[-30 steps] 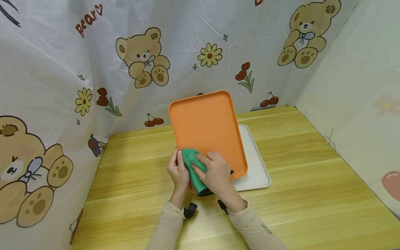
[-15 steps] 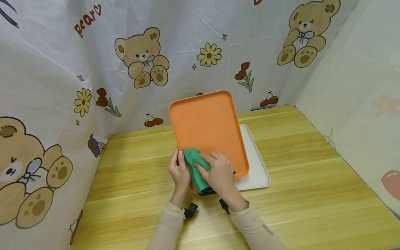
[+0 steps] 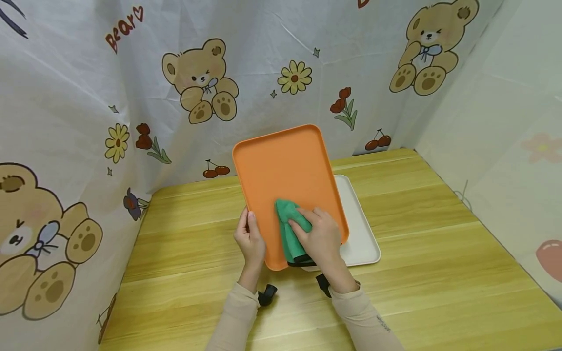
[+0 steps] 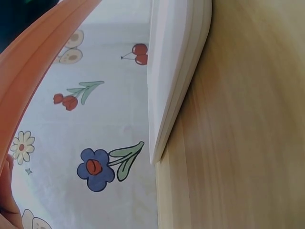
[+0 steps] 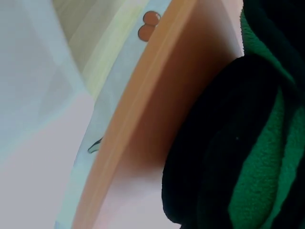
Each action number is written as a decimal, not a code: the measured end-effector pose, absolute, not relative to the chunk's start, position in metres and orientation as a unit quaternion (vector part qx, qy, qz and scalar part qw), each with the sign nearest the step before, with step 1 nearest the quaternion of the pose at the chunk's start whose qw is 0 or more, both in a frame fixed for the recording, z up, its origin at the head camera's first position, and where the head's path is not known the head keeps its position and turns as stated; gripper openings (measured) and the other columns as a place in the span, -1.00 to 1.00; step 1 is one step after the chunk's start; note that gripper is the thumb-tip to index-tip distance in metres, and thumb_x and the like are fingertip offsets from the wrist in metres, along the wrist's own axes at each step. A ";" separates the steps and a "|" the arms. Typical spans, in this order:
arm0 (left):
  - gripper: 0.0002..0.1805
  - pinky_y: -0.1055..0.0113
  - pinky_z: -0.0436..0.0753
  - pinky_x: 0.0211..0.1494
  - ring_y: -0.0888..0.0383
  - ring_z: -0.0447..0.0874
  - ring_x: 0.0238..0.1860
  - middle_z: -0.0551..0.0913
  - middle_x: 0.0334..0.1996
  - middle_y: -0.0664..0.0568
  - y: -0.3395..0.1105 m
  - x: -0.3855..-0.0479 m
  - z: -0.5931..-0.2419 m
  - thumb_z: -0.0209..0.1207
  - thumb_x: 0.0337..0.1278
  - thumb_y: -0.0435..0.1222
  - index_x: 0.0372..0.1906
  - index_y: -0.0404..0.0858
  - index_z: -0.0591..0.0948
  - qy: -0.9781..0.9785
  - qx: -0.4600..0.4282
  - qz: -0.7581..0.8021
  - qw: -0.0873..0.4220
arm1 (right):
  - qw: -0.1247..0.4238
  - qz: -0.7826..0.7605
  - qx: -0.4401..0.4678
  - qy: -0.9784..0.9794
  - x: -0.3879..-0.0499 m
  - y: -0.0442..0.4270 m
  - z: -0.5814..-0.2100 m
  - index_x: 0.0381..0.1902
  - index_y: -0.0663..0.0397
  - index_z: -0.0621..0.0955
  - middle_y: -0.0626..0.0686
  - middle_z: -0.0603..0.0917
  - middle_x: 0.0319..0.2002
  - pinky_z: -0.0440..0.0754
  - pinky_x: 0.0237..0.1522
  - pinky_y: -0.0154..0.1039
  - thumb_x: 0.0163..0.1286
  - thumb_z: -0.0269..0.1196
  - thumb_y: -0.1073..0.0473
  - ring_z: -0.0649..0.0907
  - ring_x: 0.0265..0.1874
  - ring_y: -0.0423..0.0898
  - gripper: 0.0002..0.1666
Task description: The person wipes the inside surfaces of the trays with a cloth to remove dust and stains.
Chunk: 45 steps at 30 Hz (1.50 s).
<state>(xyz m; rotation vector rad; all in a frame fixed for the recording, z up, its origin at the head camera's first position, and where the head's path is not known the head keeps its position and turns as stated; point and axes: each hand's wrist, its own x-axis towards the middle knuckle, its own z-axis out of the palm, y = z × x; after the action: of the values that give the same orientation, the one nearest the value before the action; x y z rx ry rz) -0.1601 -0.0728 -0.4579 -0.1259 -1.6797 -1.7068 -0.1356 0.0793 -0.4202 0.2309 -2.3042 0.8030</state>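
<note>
An orange tray [image 3: 285,165] is held tilted up off the table, its inner face toward the head camera. My left hand [image 3: 251,241] grips its left edge, thumb on the rim and the other fingers mostly hidden behind it. My right hand [image 3: 322,236] holds a folded green cloth [image 3: 290,231] with black edging against the lower part of the tray's face. In the right wrist view the cloth [image 5: 259,176] fills the right side, beside the tray's rim [image 5: 138,105]. The left wrist view shows the tray's edge [image 4: 28,62] at upper left.
Behind the orange tray, a white tray [image 3: 362,239] lies on the wooden table [image 3: 439,273], partly covered from view. A white curtain [image 3: 263,39] printed with bears and flowers hangs along the back and left. A pale wall [image 3: 505,146] stands at the right.
My right hand has slid the green cloth rightward across the orange tray, away from its left edge. The tray has shifted slightly left and up; my left hand keeps its grip.
</note>
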 end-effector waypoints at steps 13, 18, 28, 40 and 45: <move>-0.67 0.57 0.53 -0.37 0.34 0.53 -0.44 0.64 -0.33 -0.41 -0.074 -0.161 -0.458 -0.11 0.44 -0.49 0.12 -0.51 0.58 -0.647 -0.030 -0.671 0.360 | 0.278 0.341 -0.030 -0.898 -0.139 0.113 -0.420 -0.12 -0.01 0.78 0.07 0.69 -0.45 0.48 -0.56 -0.15 0.13 0.46 -0.06 0.62 -0.50 0.01 -0.61; -0.67 0.56 0.45 -0.43 0.34 0.42 -0.50 0.57 -0.45 -0.35 -0.074 -0.161 -0.459 -0.11 0.46 -0.48 0.10 -0.52 0.58 -0.650 -0.026 -0.667 0.363 | 0.275 0.349 -0.055 -0.894 -0.141 0.126 -0.420 -0.12 0.02 0.77 0.11 0.67 -0.49 0.44 -0.57 -0.15 0.15 0.45 -0.05 0.60 -0.54 0.04 -0.61; -0.65 0.55 0.49 -0.40 0.36 0.46 -0.47 0.60 -0.39 -0.37 -0.075 -0.161 -0.457 -0.11 0.47 -0.43 0.14 -0.48 0.58 -0.646 -0.036 -0.665 0.373 | 0.230 0.371 -0.115 -0.892 -0.147 0.142 -0.424 -0.03 0.04 0.74 0.20 0.72 -0.35 0.47 -0.52 -0.11 0.20 0.40 -0.08 0.64 -0.45 0.12 -0.55; -0.65 0.55 0.58 -0.30 0.37 0.58 -0.36 0.64 -0.25 -0.41 -0.076 -0.161 -0.459 -0.10 0.48 -0.39 0.14 -0.50 0.56 -0.649 -0.028 -0.669 0.360 | 0.245 0.359 -0.086 -0.896 -0.142 0.130 -0.428 -0.07 0.05 0.76 0.13 0.68 -0.46 0.40 -0.57 -0.20 0.18 0.41 -0.06 0.58 -0.54 0.04 -0.58; -0.65 0.55 0.60 -0.27 0.36 0.61 -0.31 0.65 -0.19 -0.42 -0.075 -0.161 -0.459 -0.10 0.48 -0.41 0.16 -0.51 0.55 -0.646 -0.029 -0.676 0.353 | 0.246 0.356 -0.053 -0.900 -0.138 0.117 -0.427 -0.08 0.03 0.76 0.10 0.71 -0.39 0.50 -0.52 -0.12 0.16 0.44 -0.05 0.63 -0.47 0.05 -0.59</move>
<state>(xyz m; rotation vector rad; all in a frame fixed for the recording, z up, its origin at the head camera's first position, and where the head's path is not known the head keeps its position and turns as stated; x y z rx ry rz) -0.1615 -0.0751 -0.4590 -0.0747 -1.6711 -1.7488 -0.1377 0.1173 -0.4272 -0.1454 -2.4556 0.9723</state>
